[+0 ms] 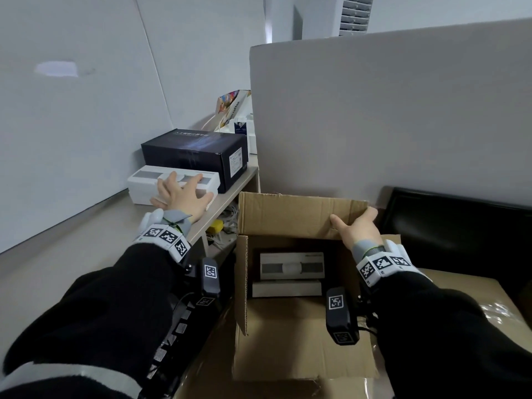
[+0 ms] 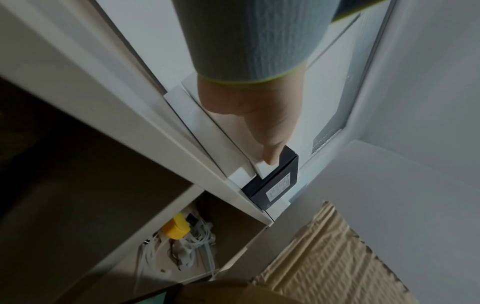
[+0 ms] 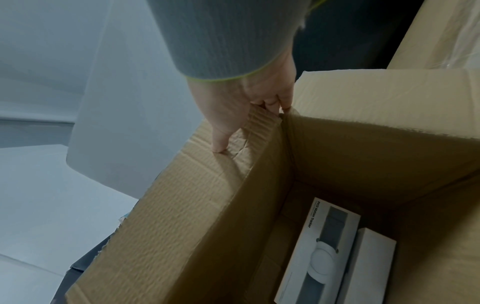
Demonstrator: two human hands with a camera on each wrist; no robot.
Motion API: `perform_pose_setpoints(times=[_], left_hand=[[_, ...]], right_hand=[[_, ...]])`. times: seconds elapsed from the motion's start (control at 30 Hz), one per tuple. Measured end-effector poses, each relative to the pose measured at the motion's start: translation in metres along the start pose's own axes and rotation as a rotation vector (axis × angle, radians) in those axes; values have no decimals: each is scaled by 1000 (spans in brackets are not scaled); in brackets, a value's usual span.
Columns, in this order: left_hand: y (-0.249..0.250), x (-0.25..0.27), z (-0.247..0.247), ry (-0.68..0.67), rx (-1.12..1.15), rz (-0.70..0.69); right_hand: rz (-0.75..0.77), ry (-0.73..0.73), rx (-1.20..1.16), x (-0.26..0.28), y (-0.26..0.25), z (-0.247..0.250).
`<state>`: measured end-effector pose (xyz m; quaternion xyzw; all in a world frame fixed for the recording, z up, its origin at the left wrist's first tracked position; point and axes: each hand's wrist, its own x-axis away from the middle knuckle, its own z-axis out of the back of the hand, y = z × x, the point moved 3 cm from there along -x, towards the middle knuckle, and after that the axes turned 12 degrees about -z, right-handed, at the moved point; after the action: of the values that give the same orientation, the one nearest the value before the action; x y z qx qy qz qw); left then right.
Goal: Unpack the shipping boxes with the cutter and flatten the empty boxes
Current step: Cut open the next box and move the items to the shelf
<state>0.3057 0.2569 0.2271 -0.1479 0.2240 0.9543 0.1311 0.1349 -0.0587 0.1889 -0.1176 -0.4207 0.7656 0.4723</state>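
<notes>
Two trackers (image 1: 291, 270) remain in my box (image 1: 299, 335): mid-unpacking. Left hand (image 1: 184, 197) splayed over shelved tracker (image 1: 144, 191); right hand (image 1: 358, 228) grips flap (image 1: 290, 214). Next, reach inside.

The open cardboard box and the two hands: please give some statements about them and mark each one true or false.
1. The right hand holds the far flap of the open cardboard box. True.
2. The open cardboard box is empty. False: two white product boxes lie inside.
3. The left hand rests with spread fingers on a white box on the shelf. True.
4. The black box is inside the open cardboard box. False: it sits on the shelf.
5. The left hand holds a cutter. False: no cutter is visible.
</notes>
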Motion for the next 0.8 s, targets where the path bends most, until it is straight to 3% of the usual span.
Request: perform_pose_setpoints(times=[0.2,0.5,0.8], left_hand=[[-2,4,-8,120,172,58],[-14,-8,-17,122,195,65],[-17,-10,-7,41,167,90]], right_hand=[[11,6,11,2,1,-1],[11,3,29,1,4,1],[6,17,41,-5,2,-1]])
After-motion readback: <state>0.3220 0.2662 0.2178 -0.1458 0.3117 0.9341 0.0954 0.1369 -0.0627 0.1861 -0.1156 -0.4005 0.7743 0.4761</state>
